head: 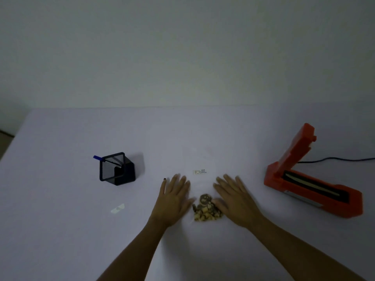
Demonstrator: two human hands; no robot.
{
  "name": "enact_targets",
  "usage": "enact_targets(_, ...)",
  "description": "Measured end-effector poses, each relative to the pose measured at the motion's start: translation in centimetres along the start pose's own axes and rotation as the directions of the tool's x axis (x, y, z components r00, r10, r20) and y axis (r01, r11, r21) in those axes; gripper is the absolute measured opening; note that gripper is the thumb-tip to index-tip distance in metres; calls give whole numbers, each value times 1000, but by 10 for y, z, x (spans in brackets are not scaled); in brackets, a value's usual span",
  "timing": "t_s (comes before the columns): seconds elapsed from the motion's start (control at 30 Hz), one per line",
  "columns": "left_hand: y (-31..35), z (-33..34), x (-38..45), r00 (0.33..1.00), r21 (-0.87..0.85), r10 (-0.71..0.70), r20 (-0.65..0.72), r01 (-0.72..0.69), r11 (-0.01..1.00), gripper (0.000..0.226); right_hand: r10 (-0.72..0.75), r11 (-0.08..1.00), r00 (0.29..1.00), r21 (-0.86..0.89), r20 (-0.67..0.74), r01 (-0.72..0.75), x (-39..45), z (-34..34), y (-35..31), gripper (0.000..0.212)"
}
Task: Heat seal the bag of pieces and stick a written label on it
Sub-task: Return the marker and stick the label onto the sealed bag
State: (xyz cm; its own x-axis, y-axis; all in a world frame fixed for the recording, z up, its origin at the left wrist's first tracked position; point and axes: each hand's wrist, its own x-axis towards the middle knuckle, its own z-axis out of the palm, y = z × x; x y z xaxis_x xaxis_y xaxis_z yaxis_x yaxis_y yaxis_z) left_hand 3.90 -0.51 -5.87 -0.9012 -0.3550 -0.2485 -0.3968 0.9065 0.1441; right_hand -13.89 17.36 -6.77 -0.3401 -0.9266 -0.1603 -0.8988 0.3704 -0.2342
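Note:
A clear plastic bag lies flat on the white table, with a heap of brown and beige pieces at its near end. A small printed label sits on the bag's far end. My left hand rests flat, fingers spread, on the bag's left side. On the right side my right hand lies flat too, its thumb touching the pieces. Neither hand grips anything. At the right stands a red heat sealer with its lid raised.
A black mesh pen holder with a blue pen stands at the left. A small clear strip lies near the front left. The sealer's black cord runs off to the right. The table ends at a pale wall.

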Motion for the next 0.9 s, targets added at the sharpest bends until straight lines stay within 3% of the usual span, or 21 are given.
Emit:
enact_targets(0.23, -50, -19, 69, 993, 35, -117, -15, 117, 992, 75, 31, 999, 997, 10, -64, -30, 96, -19, -3, 69)
enact_targets(0.33, -60, -29, 92, 989, -1, -141, -38, 141, 990, 87, 64, 998, 995, 11, -80, -63, 125, -20, 0, 64)
enact_targets(0.43, -67, -33, 104, 988, -16, -152, -21, 152, 988, 84, 77, 997, 994, 3, -78, -77, 141, -20, 2, 57)
enact_targets(0.73, -51, -46, 96, 987, -13, -158, -40, 157, 987, 80, 61, 997, 992, -32, -108, -65, 128, -36, -12, 60)
enact_targets(0.9, -31, -58, 70, 991, -47, -117, -62, 114, 992, 103, 6, 997, 996, -70, -90, -12, 90, -51, -25, 55)
